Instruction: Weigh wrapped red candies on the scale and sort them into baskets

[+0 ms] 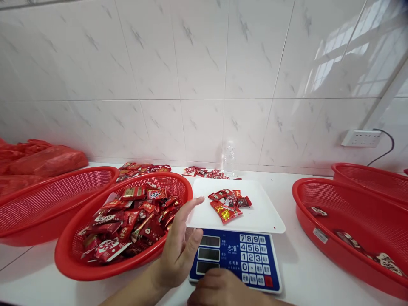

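My left hand (180, 246) is held up with its fingers stretched out and thumb apart, between the red basket of wrapped snacks (134, 229) and the scale. It holds nothing. Below it, my right hand (221, 289) is curled closed over the lower edge of the digital scale (231, 259); whatever its fingers may hold is hidden. On the scale's white tray (261, 212) lies a small pile of red-wrapped snacks (228, 206), one with a gold patch. My left fingertips overlap the tray's left edge in view; I cannot tell whether they touch it.
Another red basket (54, 204) and red plastic bags (41, 159) are at the left. On the right, a red basket (318, 229) holds a few packets, with another basket (376, 182) behind. Loose packets (143, 168) and a clear bottle (229, 159) stand along the tiled wall.
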